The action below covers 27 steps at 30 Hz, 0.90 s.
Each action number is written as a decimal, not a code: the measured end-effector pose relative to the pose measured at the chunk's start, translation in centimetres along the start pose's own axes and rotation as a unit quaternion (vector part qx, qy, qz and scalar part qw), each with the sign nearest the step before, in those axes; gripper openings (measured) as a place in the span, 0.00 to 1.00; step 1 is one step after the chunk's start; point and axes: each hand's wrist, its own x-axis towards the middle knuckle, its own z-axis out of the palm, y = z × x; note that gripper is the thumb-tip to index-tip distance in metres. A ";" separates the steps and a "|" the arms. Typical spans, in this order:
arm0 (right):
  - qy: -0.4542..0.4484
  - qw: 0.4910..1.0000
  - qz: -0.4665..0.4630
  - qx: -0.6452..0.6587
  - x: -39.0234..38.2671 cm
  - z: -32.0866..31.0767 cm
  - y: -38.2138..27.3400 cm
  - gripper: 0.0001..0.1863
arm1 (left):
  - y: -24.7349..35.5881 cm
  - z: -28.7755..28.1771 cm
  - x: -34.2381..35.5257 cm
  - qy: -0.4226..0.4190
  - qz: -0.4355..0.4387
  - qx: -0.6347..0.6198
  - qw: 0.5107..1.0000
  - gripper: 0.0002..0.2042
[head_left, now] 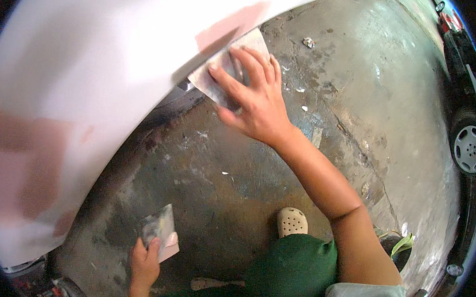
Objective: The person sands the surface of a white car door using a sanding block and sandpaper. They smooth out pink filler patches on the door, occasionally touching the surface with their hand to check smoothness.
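Observation:
A white, curved car panel (95, 61) fills the upper left, with pink filler patches (38, 167) on it. My right hand (252, 97) is closed on a thin, flat scraper (251, 39) with a smudged pale surface, held at the panel's lower edge just below a fresh-looking pink patch (230, 21). Low in the view, my left hand (145, 258) grips a smudged grey flat plate (158, 217) with pink paste (170, 248) on its side, away from the panel.
The stained concrete floor (364, 74) has scattered white scraps. A dark car (467, 148) stands along the right edge, near a green-leaved plant (402, 245). My green-clad leg (290, 262) and beige clog (293, 221) are below. Dark parts (68, 288) lie at the lower left.

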 end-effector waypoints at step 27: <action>0.005 1.000 -0.011 0.003 -1.1 6.6 4.5 0.43 | -0.4 3.3 1.0 -0.001 -0.059 -0.039 0.997 0.18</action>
